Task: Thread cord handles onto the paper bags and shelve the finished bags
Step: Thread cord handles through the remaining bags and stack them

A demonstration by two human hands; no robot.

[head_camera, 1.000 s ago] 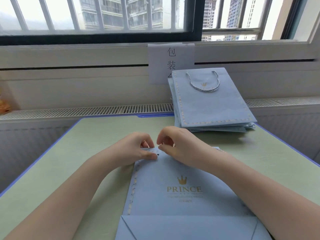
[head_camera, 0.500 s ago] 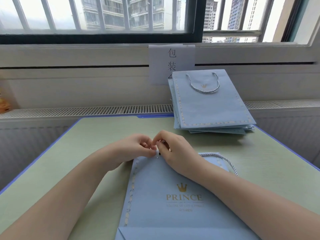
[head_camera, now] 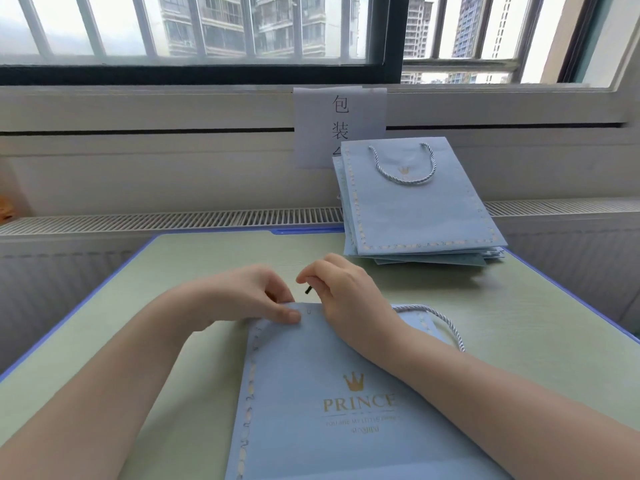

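A light blue paper bag (head_camera: 322,393) printed "PRINCE" lies flat on the green table (head_camera: 194,271) in front of me. My left hand (head_camera: 249,296) pinches the bag's top edge near its left hole. Just above that edge my right hand (head_camera: 343,289) pinches the black tip of a pale twisted cord (head_camera: 440,318). The cord loops out to the right from under my right wrist. Most of its run near the bag's top is hidden by my hand.
A stack of finished blue bags (head_camera: 415,209) with a cord handle on top leans at the table's far right, against the sill. A paper sign (head_camera: 337,126) hangs behind it. A radiator grille (head_camera: 173,220) runs along the far side below the window.
My right hand has lifted a little away from the bag's edge, and the cord's black tip now shows. The cord loop has come into view on the right.
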